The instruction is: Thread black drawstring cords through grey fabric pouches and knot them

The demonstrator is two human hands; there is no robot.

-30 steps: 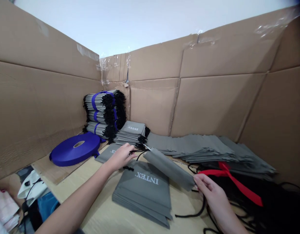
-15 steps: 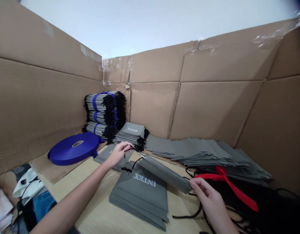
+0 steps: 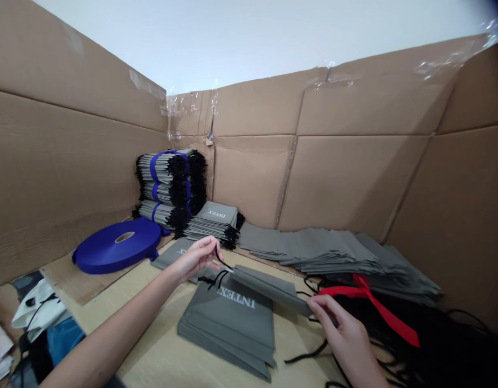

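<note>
My left hand (image 3: 196, 258) pinches a thin black drawstring cord (image 3: 221, 262) near the mouth of a grey fabric bag (image 3: 269, 289). My right hand (image 3: 333, 323) grips the far end of that same bag, which spans the gap between my hands. Below it lies a stack of grey INTEX bags (image 3: 227, 328) with black cords at the top. Another grey bag (image 3: 172, 256) lies partly beneath my left hand. A red ribbon (image 3: 378, 307) and a heap of black cords (image 3: 443, 345) lie beyond my right hand.
Grey bags (image 3: 313, 250) lie in an overlapping row along the back. Bundles banded in blue (image 3: 168, 188) and a folded INTEX stack (image 3: 212, 223) stand in the corner beside a blue strap roll (image 3: 115, 247). Cardboard walls (image 3: 346, 161) surround the wooden table (image 3: 152, 302).
The held bag has flattened and dropped lower, closer to the stack. My left hand has shifted toward the bag's mouth, and the whole view has drifted slightly.
</note>
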